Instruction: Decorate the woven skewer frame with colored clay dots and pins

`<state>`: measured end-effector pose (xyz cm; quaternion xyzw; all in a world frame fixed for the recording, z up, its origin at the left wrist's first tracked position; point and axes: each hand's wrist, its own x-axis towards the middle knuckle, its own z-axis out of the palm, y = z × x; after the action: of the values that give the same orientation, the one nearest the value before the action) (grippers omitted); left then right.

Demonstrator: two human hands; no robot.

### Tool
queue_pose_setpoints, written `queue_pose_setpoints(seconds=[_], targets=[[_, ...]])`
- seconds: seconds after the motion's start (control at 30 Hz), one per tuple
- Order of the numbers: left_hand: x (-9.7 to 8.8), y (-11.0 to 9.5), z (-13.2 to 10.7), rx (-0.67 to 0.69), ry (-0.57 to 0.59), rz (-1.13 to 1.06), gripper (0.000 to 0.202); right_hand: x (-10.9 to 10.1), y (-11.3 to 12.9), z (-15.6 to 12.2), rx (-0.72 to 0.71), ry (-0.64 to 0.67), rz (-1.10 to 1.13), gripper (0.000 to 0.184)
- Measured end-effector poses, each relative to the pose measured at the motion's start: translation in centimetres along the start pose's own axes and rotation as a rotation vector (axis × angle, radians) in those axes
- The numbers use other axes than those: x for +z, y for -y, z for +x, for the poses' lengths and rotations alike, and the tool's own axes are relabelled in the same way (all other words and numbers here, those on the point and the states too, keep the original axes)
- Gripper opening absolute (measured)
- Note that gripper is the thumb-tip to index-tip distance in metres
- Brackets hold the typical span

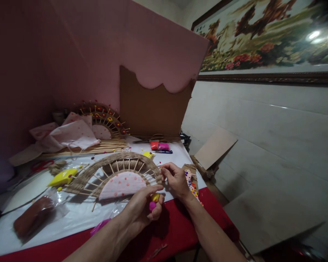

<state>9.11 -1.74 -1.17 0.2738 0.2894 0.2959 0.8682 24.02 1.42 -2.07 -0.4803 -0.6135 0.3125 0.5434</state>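
Observation:
A half-round fan-shaped frame (pixel 94 168) of wooden sticks and wound twine lies on the white sheet in front of me. Pink spotted cloth (pixel 123 185) covers its inner half-circle, and small coloured balls tip several sticks. My left hand (pixel 138 203) is at the frame's near right side, fingers curled round a yellow clay lump (pixel 155 197) and a magenta clay lump (pixel 152 206). Thumb and forefinger of my right hand (pixel 177 181) pinch together at the frame's right end; a tiny orange-looking bit between them is too small to name.
Behind stands a similar decorated fan (pixel 109 118) beside crumpled cloth (pixel 73 133) and thin sticks (pixel 98 146). Clay packets, red (pixel 154 145) and yellow (pixel 62 177), and a brown bagged block (pixel 32 214) lie around. Scissors (pixel 150 139) rest near upright brown cardboard (pixel 155 109).

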Motion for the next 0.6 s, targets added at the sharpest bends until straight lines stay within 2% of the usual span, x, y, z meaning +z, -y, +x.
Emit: queue_pose_setpoints(seconds=[0.13,0.23,0.43,0.6], targets=[[0.4,0.0,-0.4,0.099,-0.05,0.057,0.019,-0.1,-0.1,0.1,-0.048,-0.03,-0.027,0.008],[0.4,0.1,-0.3,0.112,-0.076,0.058,0.024,-0.2,-0.1,0.3,-0.1,-0.061,-0.06,0.002],[0.2,0.5,0.3,0.051,-0.052,-0.144,0.003,-0.5,0.0,0.4,-0.192,-0.005,-0.184,0.008],[0.8,1.1,0.3,0.123,-0.051,-0.271,0.01,-0.5,-0.4,0.3,-0.206,-0.003,-0.273,0.013]])
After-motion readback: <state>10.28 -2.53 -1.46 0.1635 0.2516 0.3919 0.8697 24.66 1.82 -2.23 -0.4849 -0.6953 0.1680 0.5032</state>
